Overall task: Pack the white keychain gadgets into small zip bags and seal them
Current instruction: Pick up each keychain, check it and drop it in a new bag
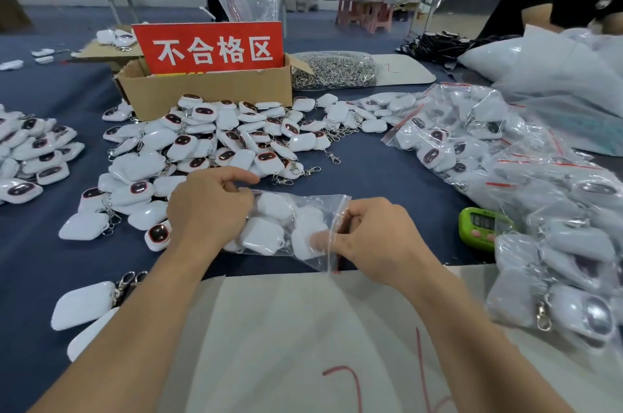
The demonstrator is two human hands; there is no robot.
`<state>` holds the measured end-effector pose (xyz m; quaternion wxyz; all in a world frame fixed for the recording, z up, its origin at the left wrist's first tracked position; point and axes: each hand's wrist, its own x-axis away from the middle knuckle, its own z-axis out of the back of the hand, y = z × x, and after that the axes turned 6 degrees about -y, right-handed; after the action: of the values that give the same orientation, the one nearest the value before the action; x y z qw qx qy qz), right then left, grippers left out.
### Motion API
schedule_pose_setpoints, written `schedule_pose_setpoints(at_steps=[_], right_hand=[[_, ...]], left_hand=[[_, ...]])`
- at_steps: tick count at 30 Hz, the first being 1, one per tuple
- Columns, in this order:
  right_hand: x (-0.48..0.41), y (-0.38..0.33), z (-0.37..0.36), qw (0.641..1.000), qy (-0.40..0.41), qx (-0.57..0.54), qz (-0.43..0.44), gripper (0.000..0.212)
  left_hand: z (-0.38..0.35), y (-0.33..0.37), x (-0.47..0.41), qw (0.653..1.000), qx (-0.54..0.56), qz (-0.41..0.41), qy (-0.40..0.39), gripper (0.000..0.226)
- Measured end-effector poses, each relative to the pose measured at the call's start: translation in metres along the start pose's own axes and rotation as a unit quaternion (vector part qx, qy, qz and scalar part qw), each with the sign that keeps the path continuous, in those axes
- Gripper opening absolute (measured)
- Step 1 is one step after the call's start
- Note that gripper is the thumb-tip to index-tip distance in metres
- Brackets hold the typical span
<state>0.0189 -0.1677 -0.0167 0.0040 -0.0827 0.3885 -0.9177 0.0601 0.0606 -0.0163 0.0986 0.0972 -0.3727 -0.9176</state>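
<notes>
Left hand (209,207), right hand (374,237), fingers (236,176) tight on crinkly zip bag (313,207) of glossy gadgets (266,234).

Head-worn view, forward-down (near, wide)

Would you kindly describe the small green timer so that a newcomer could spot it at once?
Start at the blue table and find the heap of filled zip bags along its right side. The green timer lies at that heap's near inner edge, right of the right hand. It alone is bright green with pink buttons.
</notes>
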Motion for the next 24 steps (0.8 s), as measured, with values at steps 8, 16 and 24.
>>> schedule_pose_setpoints(at_steps=[8, 16, 24], right_hand=[[-0.007, 0.003, 0.014, 0.998, -0.010, -0.069, 0.007, 0.015], [-0.011, 0.013, 0.020, 0.991, 0.128, -0.018, -0.026, 0.021], [-0.011, 0.012, 0.016, 0.993, 0.114, 0.012, -0.007, 0.020]], left_hand=[[-0.001, -0.002, 0.002, 0.996, -0.065, -0.047, -0.023, 0.015], [0.012, -0.005, -0.002, 0.982, 0.148, -0.114, -0.022, 0.055], [0.028, -0.007, -0.013, 0.968, -0.029, -0.150, -0.200, 0.040]])
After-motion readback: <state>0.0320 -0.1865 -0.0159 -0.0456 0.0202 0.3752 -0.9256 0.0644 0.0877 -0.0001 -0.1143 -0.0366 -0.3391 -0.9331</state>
